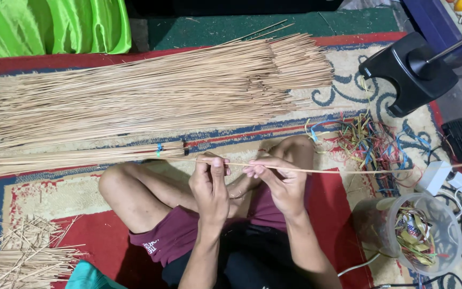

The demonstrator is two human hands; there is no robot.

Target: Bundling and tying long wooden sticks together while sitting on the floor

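I see my left hand point(210, 184) and right hand point(276, 179) close together, both pinching one thin stick point(338, 171) that runs out past the right hand. Beyond the left hand lies a tied stick bundle point(81, 156), just before the big loose pile point(151, 91).

Even, fairly bright indoor light, soft shadows, sharp focus; edges seem slightly bowed, perhaps from a wide lens.
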